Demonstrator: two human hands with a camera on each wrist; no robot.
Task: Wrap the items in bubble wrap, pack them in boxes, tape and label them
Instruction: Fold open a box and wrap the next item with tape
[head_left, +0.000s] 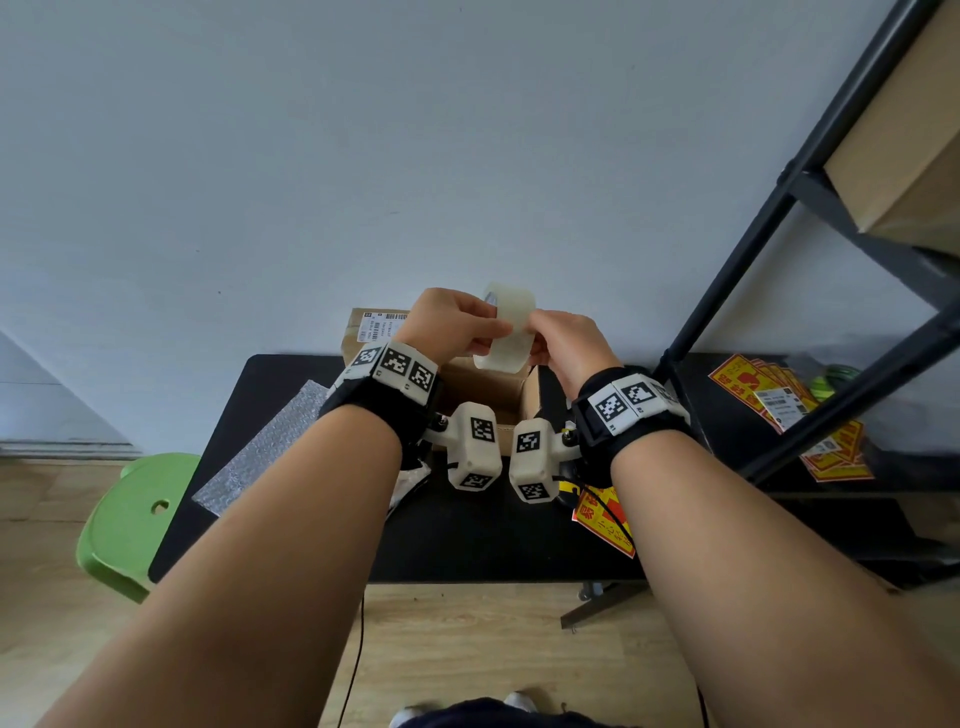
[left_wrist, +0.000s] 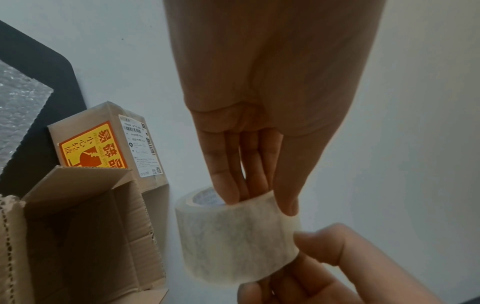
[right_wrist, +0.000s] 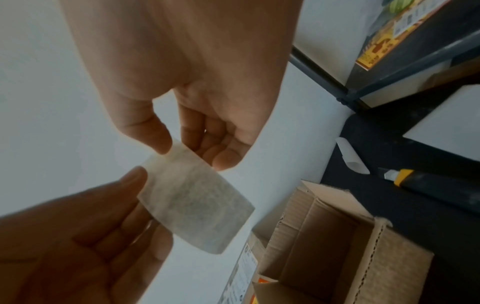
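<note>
Your left hand (left_wrist: 259, 127) has its fingers in the tape roll (left_wrist: 236, 242) core, thumb outside; your right hand (right_wrist: 182, 86) pinches its edge. It hangs centre frame, above the open box (right_wrist: 335, 236).

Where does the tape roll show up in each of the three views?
Head: tape roll at centre, held between both hands above the open box.
Left wrist: lower centre.
Right wrist: centre.
Shared landmark: the open box.
</note>
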